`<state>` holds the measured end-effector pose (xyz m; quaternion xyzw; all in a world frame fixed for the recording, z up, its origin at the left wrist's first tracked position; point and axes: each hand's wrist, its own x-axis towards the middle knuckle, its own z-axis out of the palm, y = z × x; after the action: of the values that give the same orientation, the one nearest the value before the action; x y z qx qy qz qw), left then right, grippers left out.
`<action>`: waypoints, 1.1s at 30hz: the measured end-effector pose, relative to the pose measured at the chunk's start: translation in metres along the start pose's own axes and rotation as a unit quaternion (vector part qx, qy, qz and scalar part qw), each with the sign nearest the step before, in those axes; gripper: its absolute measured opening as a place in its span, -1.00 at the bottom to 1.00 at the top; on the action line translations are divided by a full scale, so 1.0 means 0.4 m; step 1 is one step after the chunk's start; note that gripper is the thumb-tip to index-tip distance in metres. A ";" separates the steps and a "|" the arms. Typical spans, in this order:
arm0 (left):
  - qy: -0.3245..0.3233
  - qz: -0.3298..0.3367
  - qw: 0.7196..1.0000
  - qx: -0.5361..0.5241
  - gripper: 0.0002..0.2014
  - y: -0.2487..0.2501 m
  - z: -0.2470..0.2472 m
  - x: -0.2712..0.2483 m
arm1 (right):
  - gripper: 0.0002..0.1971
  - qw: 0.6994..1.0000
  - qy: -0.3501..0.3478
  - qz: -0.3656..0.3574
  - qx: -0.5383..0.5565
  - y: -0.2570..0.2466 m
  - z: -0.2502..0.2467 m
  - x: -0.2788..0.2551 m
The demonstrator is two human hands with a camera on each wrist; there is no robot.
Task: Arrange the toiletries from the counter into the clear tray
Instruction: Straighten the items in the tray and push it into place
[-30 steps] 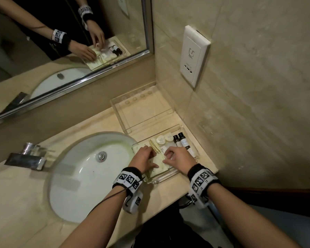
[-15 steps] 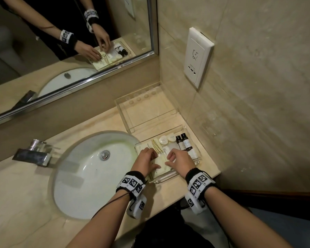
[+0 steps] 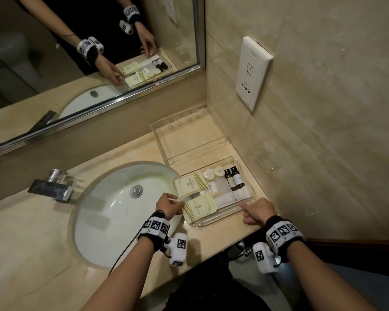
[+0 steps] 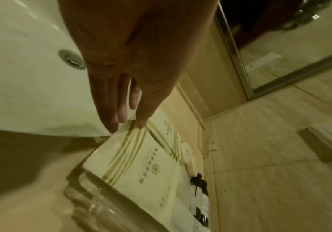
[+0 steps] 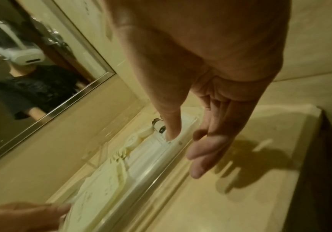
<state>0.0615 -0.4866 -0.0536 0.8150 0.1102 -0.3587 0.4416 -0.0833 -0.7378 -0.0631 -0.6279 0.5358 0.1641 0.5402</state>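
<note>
The tray (image 3: 248, 204) sits on the counter (image 3: 43, 254) just right of the sink (image 3: 112, 209), pushed toward the wall corner, and it already holds what looks like everything. Two cream packets (image 3: 192, 184) lie on the side nearest the sink, one behind the other. Two round soaps (image 3: 213, 173) and two dark bottles (image 3: 234, 180) stand at the end farthest from the sink's front. White sachets (image 3: 227, 196) lie between. I see no toiletries loose on the counter, so I'd judge this the last squaring-up.

The left hand (image 3: 169, 206) is at the tray's sink-side edge. Its fingers are nearly straight, and the thumb and fingertips (image 4: 141, 123) touch the corner of the near packet (image 3: 200, 208), probably nudging it flush. Whether they actually pinch it I cannot tell.

The right hand (image 3: 257, 211) is at the tray's front corner away from the sink. The thumb reaches over the rim and the fingers (image 5: 198, 157) are loosely extended outside it, so it seems to be steadying the tray. It holds nothing. The two hands are apart, one at each end of the tray's near side.

A second clear tray (image 3: 189, 140) stands behind, against the mirror (image 3: 88, 52).
</note>
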 end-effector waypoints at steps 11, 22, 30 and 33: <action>-0.040 -0.033 0.991 -0.123 -0.57 -0.021 0.011 0.000 | -0.92 0.973 -0.015 0.028 0.230 0.022 0.037 0.026; -0.051 -0.028 0.988 -0.145 -0.38 -0.041 0.010 -0.007 | -0.79 0.969 -0.016 0.014 0.247 0.039 0.046 0.052; -0.060 -0.034 0.980 -0.185 -0.43 -0.054 0.012 -0.002 | -0.83 0.960 -0.014 0.020 0.279 0.029 0.049 0.043; -0.053 -0.025 0.980 -0.189 -0.57 -0.055 0.019 -0.012 | -0.81 0.958 -0.009 0.015 0.285 0.027 0.052 0.040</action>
<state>0.0436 -0.4791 -0.0672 0.6936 0.1733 -0.3851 0.5836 -0.0788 -0.7263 -0.0887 -0.4386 0.5644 0.0183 0.6991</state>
